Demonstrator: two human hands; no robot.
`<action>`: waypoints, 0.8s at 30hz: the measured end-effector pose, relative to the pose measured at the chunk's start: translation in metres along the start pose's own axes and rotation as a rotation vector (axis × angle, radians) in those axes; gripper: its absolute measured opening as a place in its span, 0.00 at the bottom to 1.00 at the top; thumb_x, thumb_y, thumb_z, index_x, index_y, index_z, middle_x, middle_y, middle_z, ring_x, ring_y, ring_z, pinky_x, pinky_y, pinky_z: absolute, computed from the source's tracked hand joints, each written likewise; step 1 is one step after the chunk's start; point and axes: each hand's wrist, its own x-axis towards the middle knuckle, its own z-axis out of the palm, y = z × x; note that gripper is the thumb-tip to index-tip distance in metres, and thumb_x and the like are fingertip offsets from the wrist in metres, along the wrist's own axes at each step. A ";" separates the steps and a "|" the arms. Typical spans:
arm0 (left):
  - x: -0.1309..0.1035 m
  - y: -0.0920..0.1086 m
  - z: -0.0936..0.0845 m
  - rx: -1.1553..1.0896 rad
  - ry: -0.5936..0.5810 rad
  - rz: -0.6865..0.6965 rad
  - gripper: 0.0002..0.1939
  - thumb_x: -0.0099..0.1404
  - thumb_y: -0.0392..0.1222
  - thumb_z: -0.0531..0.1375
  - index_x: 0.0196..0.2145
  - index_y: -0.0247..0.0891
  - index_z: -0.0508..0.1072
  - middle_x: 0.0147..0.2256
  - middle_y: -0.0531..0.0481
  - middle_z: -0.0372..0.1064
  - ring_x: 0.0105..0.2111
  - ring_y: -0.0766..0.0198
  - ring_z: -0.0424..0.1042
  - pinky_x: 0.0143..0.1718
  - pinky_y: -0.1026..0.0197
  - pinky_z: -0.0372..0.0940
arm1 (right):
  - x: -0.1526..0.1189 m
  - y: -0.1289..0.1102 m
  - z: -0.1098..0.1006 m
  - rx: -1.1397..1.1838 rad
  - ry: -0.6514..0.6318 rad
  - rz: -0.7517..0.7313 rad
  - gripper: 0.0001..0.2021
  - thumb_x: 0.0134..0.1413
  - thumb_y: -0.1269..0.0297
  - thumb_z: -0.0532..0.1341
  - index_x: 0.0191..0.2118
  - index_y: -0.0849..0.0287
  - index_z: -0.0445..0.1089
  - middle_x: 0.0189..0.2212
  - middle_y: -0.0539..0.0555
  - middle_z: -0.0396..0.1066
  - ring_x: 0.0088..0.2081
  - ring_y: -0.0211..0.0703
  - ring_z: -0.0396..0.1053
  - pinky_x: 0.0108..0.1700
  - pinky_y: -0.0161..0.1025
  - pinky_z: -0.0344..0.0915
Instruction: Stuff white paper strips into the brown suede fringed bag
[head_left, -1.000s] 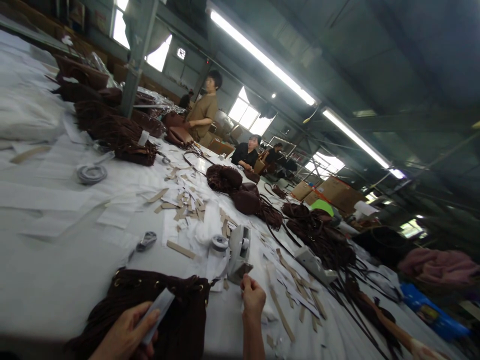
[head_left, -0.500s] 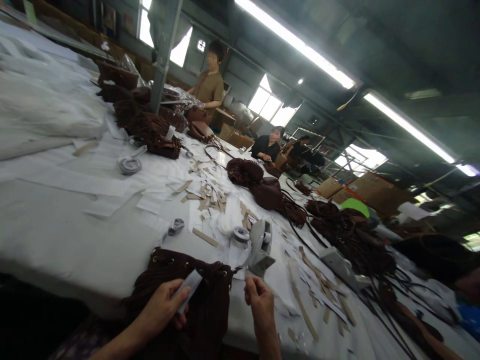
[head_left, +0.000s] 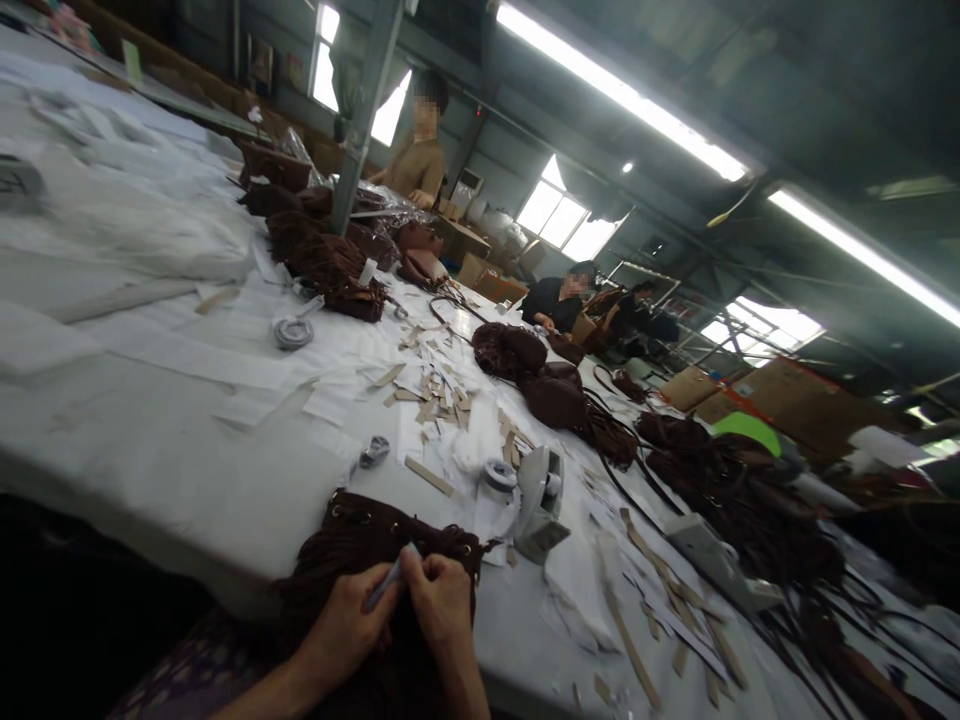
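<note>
My left hand (head_left: 346, 628) and my right hand (head_left: 442, 600) meet at the bottom of the view, over a dark brown fringed bag (head_left: 358, 540) that lies at the near edge of the white table (head_left: 172, 440). Both hands pinch a small grey-white card or tag (head_left: 388, 578) between their fingertips. A grey tape dispenser (head_left: 541, 490) stands just beyond my right hand, with a tape roll (head_left: 499, 474) beside it.
Paper strips and scraps (head_left: 431, 395) litter the table. More brown bags (head_left: 544, 385) and straps (head_left: 712, 490) lie to the right and far left. Another dispenser (head_left: 712, 555) sits right. Other people (head_left: 420, 150) work at the far side, one seated (head_left: 559, 300).
My right hand has moved left from the tape dispenser to join my left hand on the tag. The view has shifted, so the table appears further right and lower.
</note>
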 end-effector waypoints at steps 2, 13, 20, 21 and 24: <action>-0.001 -0.001 0.000 -0.002 0.006 -0.002 0.20 0.64 0.56 0.53 0.36 0.36 0.72 0.19 0.53 0.67 0.17 0.63 0.69 0.19 0.66 0.62 | -0.001 0.000 -0.001 -0.029 -0.015 0.012 0.24 0.49 0.45 0.58 0.13 0.58 0.61 0.12 0.47 0.57 0.19 0.37 0.59 0.25 0.36 0.50; 0.011 -0.010 -0.017 -0.404 -0.137 -0.104 0.25 0.58 0.62 0.57 0.25 0.34 0.69 0.16 0.54 0.65 0.10 0.72 0.58 0.10 0.70 0.52 | -0.004 -0.012 0.001 -0.172 0.053 -0.016 0.29 0.48 0.39 0.56 0.10 0.56 0.57 0.10 0.50 0.56 0.18 0.39 0.58 0.24 0.39 0.46; 0.008 -0.002 -0.021 -0.526 -0.157 -0.128 0.23 0.58 0.59 0.59 0.26 0.33 0.70 0.17 0.54 0.65 0.10 0.75 0.56 0.11 0.71 0.49 | -0.002 0.018 0.007 0.161 -0.236 -0.006 0.30 0.52 0.37 0.51 0.13 0.57 0.59 0.09 0.47 0.54 0.13 0.34 0.51 0.18 0.35 0.43; 0.009 0.000 -0.023 -0.562 -0.178 -0.149 0.22 0.59 0.58 0.59 0.28 0.33 0.71 0.18 0.54 0.65 0.10 0.75 0.55 0.10 0.71 0.47 | -0.003 0.023 0.008 0.223 -0.261 -0.001 0.29 0.52 0.37 0.51 0.16 0.58 0.62 0.09 0.47 0.56 0.13 0.33 0.52 0.18 0.34 0.44; 0.011 0.002 -0.029 -0.636 -0.229 -0.220 0.20 0.60 0.56 0.59 0.31 0.32 0.71 0.18 0.55 0.64 0.11 0.77 0.52 0.11 0.72 0.46 | -0.006 0.030 0.009 0.313 -0.259 -0.035 0.25 0.53 0.41 0.54 0.20 0.59 0.64 0.12 0.46 0.59 0.15 0.33 0.53 0.18 0.32 0.47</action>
